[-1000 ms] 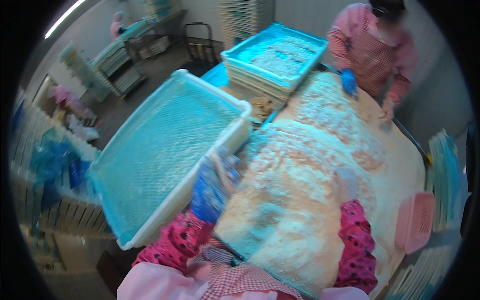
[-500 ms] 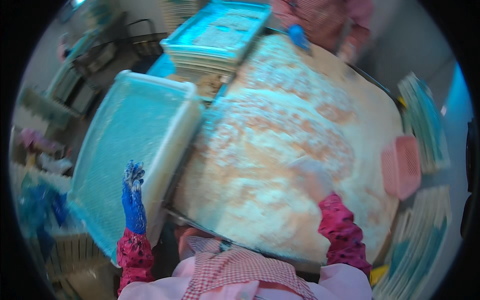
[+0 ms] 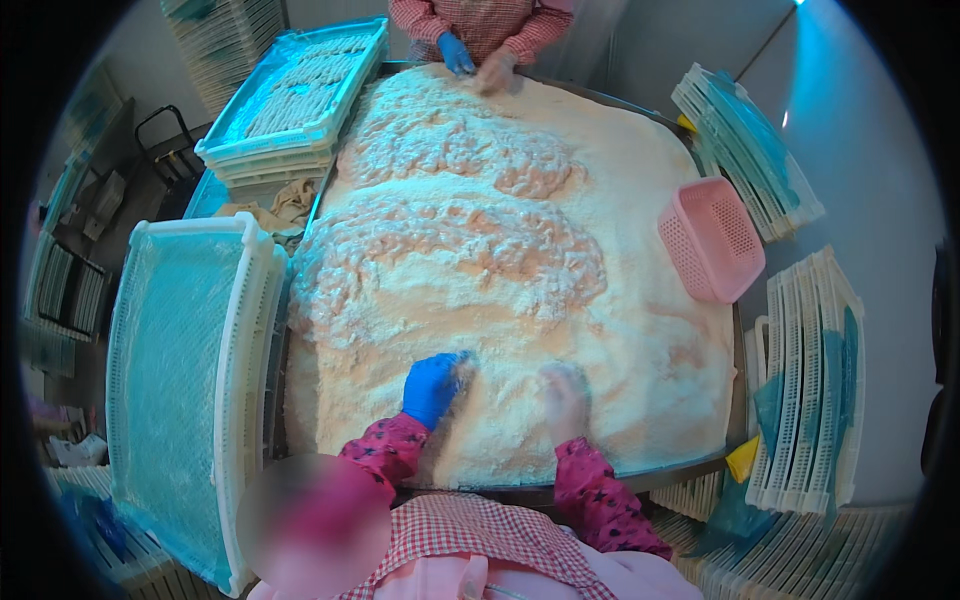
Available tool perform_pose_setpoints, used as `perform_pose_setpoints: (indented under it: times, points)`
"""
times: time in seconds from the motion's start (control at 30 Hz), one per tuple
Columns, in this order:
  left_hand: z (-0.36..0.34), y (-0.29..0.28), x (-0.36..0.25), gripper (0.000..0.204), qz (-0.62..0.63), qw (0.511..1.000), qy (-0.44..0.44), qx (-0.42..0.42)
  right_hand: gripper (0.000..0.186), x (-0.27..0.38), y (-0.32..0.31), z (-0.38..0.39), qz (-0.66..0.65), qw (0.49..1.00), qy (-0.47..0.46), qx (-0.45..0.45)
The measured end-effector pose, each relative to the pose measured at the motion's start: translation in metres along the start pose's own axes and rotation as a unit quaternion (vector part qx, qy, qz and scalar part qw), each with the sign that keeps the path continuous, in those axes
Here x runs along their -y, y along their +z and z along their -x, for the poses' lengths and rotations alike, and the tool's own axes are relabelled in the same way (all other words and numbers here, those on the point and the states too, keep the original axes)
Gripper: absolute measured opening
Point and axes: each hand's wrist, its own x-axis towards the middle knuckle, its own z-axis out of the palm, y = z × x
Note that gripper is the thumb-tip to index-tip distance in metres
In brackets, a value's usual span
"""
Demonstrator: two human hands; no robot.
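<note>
A wide table carries a thick bed of white, flour-like powder (image 3: pixel 660 430). Across it lie heaps of pinkish, powder-coated soft lumps (image 3: pixel 460 245), whose kind I cannot make out. My left hand (image 3: pixel 431 390), in a blue glove, is down at the near part of the powder with its fingers curled in; what they hold, if anything, is hidden. To its right, my right hand (image 3: pixel 566 403) looks pale with powder and also reaches down to the bed. Motion smears its fingers. Both forearms wear dark pink patterned sleeves.
Left of the table stands a film-lined white tray (image 3: pixel 165 370). Behind it, stacked trays (image 3: pixel 290 130) hold rows of coated pieces, beside a crumpled cloth (image 3: pixel 290 205). A pink basket (image 3: pixel 712 240) sits on the right; white trays (image 3: pixel 810 390) stand on edge beyond. A co-worker (image 3: pixel 480 30) works opposite.
My left hand has moved from over the tray on the left into the powder. My right hand stays at the powder, nearer me. The head view has shifted, and the co-worker's hands are now together.
</note>
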Motion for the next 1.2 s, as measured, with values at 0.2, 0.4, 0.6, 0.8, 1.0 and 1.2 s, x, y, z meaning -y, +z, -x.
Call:
perform_pose_setpoints:
  times: [0.2,0.4,0.6,0.8,1.0,1.2]
  points:
    - [0.014,-0.056,0.009,0.036,-0.107,0.948,0.297,0.023,0.021,0.029,-0.003,-0.019,-0.071,0.992,-0.049,0.093]
    - [0.037,-0.034,-0.004,0.036,-0.086,0.99,0.1,-0.042,0.028,0.018,0.011,-0.005,0.045,0.986,-0.115,0.111]
    - [0.028,-0.01,0.008,0.032,0.413,0.905,-0.077,-0.071,0.038,-0.015,-0.006,-0.016,-0.217,0.965,0.142,0.032]
    - [0.043,-0.002,0.028,0.036,0.813,0.558,-0.125,0.107,0.031,0.005,-0.013,0.0,0.011,0.998,0.02,0.056]
    - [0.043,0.014,-0.035,0.045,0.832,0.512,-0.198,0.083,0.023,0.03,0.01,-0.001,-0.278,0.933,0.229,0.007]
    - [0.029,0.009,-0.044,0.059,0.863,0.488,-0.119,0.046,0.037,0.094,0.038,0.029,-0.144,0.958,-0.202,0.144]
